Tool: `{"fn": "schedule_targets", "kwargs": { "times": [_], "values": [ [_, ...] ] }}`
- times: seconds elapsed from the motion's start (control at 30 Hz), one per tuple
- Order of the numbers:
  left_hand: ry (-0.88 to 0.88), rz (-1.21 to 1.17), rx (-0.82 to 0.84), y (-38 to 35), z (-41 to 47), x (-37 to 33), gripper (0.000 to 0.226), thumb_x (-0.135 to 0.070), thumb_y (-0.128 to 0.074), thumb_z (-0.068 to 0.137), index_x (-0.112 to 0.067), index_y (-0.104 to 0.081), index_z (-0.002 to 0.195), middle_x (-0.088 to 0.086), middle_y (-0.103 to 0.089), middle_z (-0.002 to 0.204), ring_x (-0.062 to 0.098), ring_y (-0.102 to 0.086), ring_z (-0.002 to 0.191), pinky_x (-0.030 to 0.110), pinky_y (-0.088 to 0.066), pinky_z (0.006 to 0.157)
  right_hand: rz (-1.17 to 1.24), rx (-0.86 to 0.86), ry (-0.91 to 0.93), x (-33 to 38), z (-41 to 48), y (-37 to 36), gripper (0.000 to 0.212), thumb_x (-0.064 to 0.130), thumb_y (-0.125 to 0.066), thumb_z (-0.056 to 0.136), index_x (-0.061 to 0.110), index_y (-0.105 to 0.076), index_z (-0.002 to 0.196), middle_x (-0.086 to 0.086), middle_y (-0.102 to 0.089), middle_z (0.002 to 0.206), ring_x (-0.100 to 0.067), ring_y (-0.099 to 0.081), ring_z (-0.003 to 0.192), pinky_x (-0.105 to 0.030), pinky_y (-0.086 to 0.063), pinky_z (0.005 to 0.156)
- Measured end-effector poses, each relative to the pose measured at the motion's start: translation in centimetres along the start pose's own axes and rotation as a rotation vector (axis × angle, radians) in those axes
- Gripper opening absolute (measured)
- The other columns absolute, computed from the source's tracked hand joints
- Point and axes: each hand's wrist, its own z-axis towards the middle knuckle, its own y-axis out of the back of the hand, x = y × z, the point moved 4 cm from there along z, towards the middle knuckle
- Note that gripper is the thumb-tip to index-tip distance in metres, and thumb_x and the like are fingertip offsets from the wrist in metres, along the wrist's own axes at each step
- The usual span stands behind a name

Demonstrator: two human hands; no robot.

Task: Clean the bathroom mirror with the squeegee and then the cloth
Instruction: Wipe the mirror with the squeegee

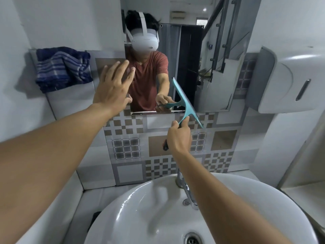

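The bathroom mirror hangs on the tiled wall above the sink. My right hand grips the handle of a teal squeegee, whose blade lies tilted across the mirror's lower edge, top end on the glass and bottom end over the tiles. My left hand is flat with fingers spread, at the mirror's left edge, holding nothing. A blue checked cloth hangs bunched on the wall to the left of the mirror, apart from both hands.
A white round sink with a chrome tap sits directly below my arms. A white and grey dispenser is mounted on the right wall. Patterned tiles cover the wall under the mirror.
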Motion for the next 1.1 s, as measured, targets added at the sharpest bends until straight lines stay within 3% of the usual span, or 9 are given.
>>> {"fn": "schedule_targets", "kwargs": {
  "times": [0.2,0.27,0.33,0.5,0.77,0.97,1.1],
  "values": [
    [-0.013,0.016,-0.005,-0.2,0.1,0.4,0.100,-0.034,-0.085,0.074,-0.014,-0.030,0.154,0.017,-0.026,0.161,0.041,-0.028,0.145,0.056,-0.020,0.120,-0.061,0.018,0.109,-0.7,-1.5,-1.8,0.063,0.034,-0.039,0.106,0.034,-0.008,0.161,0.004,-0.059,0.079,-0.016,-0.060,0.073,-0.045,-0.057,0.074],
    [-0.014,0.021,-0.006,-0.2,0.0,0.5,0.099,-0.033,-0.085,0.074,-0.014,-0.031,0.154,0.016,-0.026,0.162,0.041,-0.028,0.145,0.057,-0.021,0.120,-0.093,0.014,0.131,-0.9,-1.7,-2.1,0.063,0.033,-0.039,0.107,0.034,-0.008,0.161,0.007,-0.053,0.076,-0.013,-0.058,0.071,-0.036,-0.050,0.066],
    [-0.019,0.026,-0.006,-0.3,0.1,0.6,0.098,-0.034,-0.085,0.074,-0.014,-0.031,0.154,0.016,-0.026,0.161,0.040,-0.029,0.144,0.057,-0.023,0.120,-0.108,0.003,0.143,-1.1,-1.7,-2.4,0.063,0.033,-0.040,0.107,0.034,-0.007,0.161,0.006,-0.052,0.075,-0.011,-0.055,0.068,-0.033,-0.049,0.065],
    [-0.024,0.030,-0.010,-0.4,0.2,0.7,0.093,-0.031,-0.083,0.077,-0.014,-0.033,0.153,0.016,-0.028,0.161,0.041,-0.031,0.143,0.058,-0.025,0.119,-0.162,0.027,0.151,-2.1,-1.7,-2.7,0.065,0.032,-0.043,0.107,0.038,-0.008,0.161,0.005,-0.055,0.074,-0.013,-0.058,0.071,-0.043,-0.059,0.075],
    [-0.032,0.053,0.004,-0.4,0.3,0.8,0.089,-0.031,-0.080,0.080,-0.013,-0.033,0.153,0.018,-0.029,0.160,0.043,-0.035,0.140,0.058,-0.028,0.116,-0.213,0.083,0.185,-3.5,-2.4,-4.0,0.064,0.032,-0.044,0.107,0.037,-0.009,0.161,0.007,-0.048,0.069,-0.011,-0.051,0.066,-0.044,-0.059,0.072],
    [-0.049,0.070,-0.045,-0.1,0.4,1.0,0.071,-0.022,-0.073,0.087,-0.012,-0.040,0.150,0.020,-0.036,0.156,0.044,-0.040,0.136,0.059,-0.031,0.113,-0.204,0.101,0.205,-3.7,-2.6,-3.9,0.066,0.031,-0.043,0.107,0.038,-0.006,0.161,0.005,-0.051,0.071,-0.011,-0.052,0.065,-0.036,-0.056,0.066],
    [-0.055,0.083,-0.056,0.0,0.5,1.1,0.071,-0.020,-0.074,0.085,-0.012,-0.042,0.149,0.019,-0.039,0.155,0.044,-0.042,0.134,0.059,-0.033,0.112,-0.242,0.129,0.215,-4.1,-3.0,-4.0,0.065,0.030,-0.042,0.107,0.039,-0.006,0.160,0.006,-0.050,0.070,-0.009,-0.051,0.063,-0.029,-0.049,0.060]
  ]
}}
